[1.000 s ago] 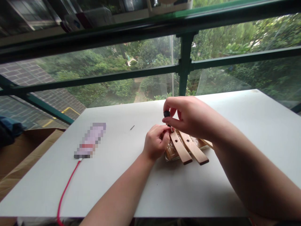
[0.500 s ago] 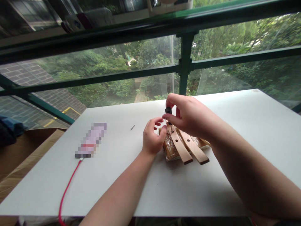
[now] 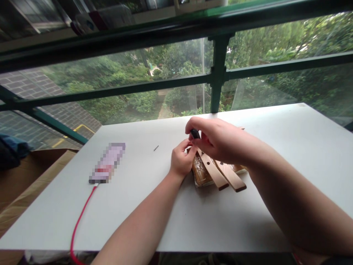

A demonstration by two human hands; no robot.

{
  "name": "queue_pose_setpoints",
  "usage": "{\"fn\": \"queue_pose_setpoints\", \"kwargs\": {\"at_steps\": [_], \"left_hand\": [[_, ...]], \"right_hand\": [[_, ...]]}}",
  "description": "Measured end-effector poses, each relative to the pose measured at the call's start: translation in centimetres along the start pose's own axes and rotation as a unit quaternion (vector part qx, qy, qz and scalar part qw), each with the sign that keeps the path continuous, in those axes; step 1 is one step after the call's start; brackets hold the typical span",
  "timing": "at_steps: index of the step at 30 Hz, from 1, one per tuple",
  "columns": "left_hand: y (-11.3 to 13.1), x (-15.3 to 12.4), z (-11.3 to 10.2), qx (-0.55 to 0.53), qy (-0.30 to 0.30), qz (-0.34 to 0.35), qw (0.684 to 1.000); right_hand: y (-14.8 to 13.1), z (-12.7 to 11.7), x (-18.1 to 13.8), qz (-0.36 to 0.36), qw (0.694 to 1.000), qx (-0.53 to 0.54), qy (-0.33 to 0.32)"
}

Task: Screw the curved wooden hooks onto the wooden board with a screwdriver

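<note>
Table, white and broad, fills the space before the person, its far edge along the glazed railing. The right forearm slants in from the near right corner; its hand arches palm down, wrist raised, thumb and bent fingers closed around a small black handle. Lower and to its left, the left hand comes up from the near edge, fingers curled, thumb and forefinger nearly meeting; I can't tell whether they pinch anything. Beneath both, right of the table's middle, lies a clear-wrapped brown bundle. Two curved wooden strips rest across it, ends pointing toward the near edge. A blurred-out pinkish slab lies toward the left edge, red cable trailing over the near edge. The black handle stands tilted over the nearer strip's far end. Smallest, a thin metal piece lies between slab and left hand.
</note>
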State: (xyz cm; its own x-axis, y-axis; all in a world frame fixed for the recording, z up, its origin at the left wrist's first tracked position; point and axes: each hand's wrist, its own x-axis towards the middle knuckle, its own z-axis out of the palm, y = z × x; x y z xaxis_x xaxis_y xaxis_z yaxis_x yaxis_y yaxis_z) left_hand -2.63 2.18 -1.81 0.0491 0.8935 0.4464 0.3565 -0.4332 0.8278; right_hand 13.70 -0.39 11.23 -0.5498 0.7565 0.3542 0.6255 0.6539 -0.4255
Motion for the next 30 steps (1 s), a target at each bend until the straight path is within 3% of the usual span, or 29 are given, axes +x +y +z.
{"fn": "queue_pose_setpoints", "kwargs": {"at_steps": [5, 14, 30], "left_hand": [[-0.15, 0.11, -0.11, 0.000, -0.010, -0.007, 1.000], [-0.48, 0.34, 0.14, -0.078, -0.021, -0.066, 0.994], [0.02, 0.12, 0.19, -0.072, 0.005, -0.046, 0.996]], "right_hand": [[-0.15, -0.26, -0.24, 0.000, 0.999, 0.006, -0.037], [0.09, -0.08, -0.12, 0.012, 1.000, -0.018, 0.001], [0.07, -0.19, -0.07, 0.024, 0.999, -0.030, 0.013]]}}
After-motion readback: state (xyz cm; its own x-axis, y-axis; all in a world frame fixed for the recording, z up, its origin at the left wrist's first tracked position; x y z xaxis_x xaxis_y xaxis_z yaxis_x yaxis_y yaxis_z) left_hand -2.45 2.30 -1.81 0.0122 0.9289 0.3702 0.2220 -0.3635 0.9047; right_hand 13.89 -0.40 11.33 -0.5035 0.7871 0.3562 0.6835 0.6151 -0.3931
